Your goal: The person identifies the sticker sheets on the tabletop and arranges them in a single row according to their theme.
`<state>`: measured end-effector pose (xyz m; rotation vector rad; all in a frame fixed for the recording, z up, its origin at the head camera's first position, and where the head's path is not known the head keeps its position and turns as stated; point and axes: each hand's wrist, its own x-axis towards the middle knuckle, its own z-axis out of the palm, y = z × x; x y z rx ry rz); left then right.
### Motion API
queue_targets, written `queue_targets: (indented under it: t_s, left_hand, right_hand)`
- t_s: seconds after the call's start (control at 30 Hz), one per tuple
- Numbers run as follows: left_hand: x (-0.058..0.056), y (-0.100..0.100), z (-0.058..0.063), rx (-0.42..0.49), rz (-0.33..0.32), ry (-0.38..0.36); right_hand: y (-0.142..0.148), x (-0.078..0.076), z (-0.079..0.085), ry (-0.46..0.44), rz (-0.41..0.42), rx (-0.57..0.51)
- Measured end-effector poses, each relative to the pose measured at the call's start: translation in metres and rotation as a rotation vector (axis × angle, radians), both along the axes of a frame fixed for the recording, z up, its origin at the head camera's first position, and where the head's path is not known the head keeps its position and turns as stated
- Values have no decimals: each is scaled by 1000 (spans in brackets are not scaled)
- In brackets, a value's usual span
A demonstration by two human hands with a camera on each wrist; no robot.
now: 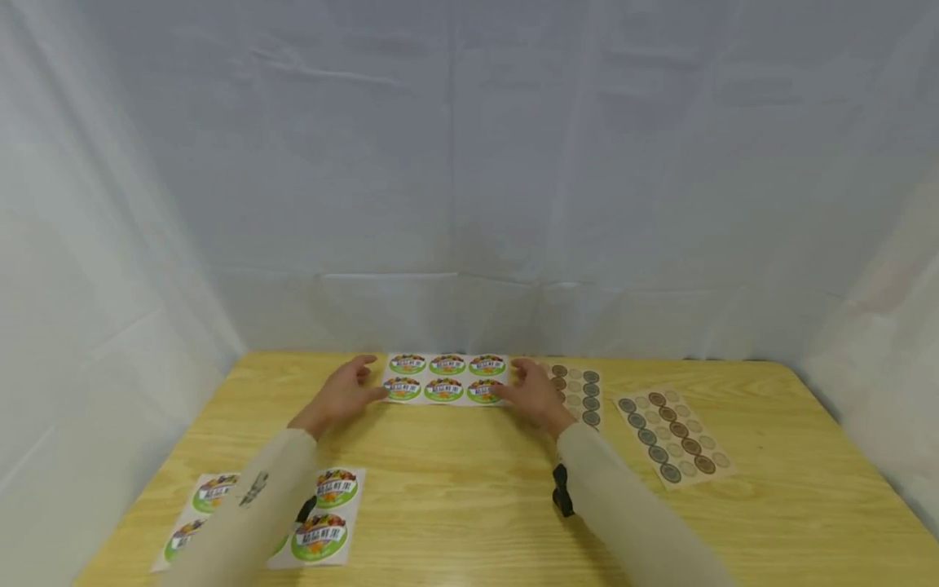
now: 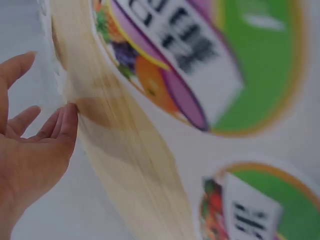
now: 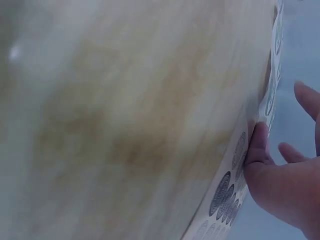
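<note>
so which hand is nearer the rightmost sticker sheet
Right. That sheet lies right of the right hand; the left hand is farther left, at the left end of the back fruit sheet.

The right grip (image 3: pixel 290 182) touches a printed sheet (image 3: pixel 270 97).

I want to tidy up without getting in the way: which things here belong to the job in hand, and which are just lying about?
In the job:
left hand
right hand
back fruit sticker sheet, between them

Apparently just lying about:
front fruit sticker sheet
upright coin sticker sheet
slanted coin sticker sheet, far right
</note>
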<state>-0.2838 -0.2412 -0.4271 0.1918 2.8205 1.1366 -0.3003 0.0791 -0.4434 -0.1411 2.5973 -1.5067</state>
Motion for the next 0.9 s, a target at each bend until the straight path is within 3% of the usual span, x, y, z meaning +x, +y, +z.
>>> queue_targets:
  t_s: [0.2,0.43,0.6,0.9]
  left_hand:
    - [-16,12,-3,-31,86,6]
    - [-29,21,-11,-192,85,14]
    - [-27,26,-10,-226,91,-61]
    - [-23,29,-7,-262,62,-123]
  right_hand:
    - [-2,-5,8,-28,32,126]
    - [-7,-14,7,-42,54,275]
    - [-11,-9,14,-49,53,375]
    - [-12,-5,15,-84,34,459]
